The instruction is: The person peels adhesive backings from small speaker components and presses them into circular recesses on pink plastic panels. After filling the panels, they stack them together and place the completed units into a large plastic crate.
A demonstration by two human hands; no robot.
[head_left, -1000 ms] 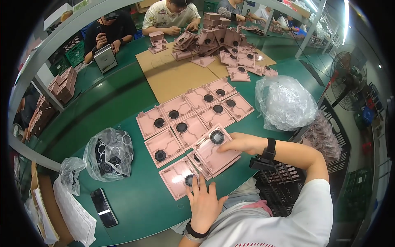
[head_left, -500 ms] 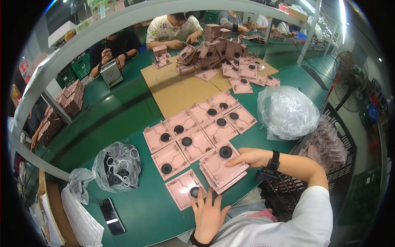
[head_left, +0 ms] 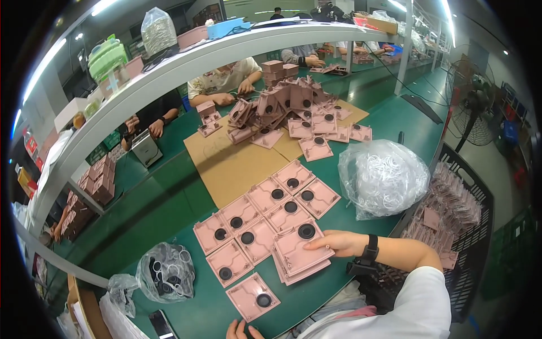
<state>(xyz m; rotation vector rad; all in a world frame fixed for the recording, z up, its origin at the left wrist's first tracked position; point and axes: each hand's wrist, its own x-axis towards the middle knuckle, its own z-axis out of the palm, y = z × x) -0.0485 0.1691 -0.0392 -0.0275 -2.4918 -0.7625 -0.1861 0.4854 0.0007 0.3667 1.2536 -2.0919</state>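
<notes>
My right hand (head_left: 333,243) grips a small stack of pink plastic panels (head_left: 291,252), thumb on top and fingers hidden underneath. The top panel carries a round black ring-shaped part near its far corner. At the lower edge my left hand (head_left: 243,330) shows only its fingertips, apart and holding nothing. Just beyond them a single pink panel (head_left: 247,294) with a black round part (head_left: 263,300) lies on the table. Several similar panels (head_left: 258,237) lie side by side in rows beyond the stack, each with a black round part.
A clear bag of white rings (head_left: 384,178) stands at right, and a bag of black and white rings (head_left: 165,272) at left. A phone (head_left: 162,325) lies near the lower edge. Panels are heaped on cardboard (head_left: 226,164). A black crate (head_left: 474,248) stands at right. Co-workers sit across the table.
My left hand has drawn back from the single panel to the lower edge. My right hand still holds the stack. The view has tilted upward, showing more of the overhead shelf.
</notes>
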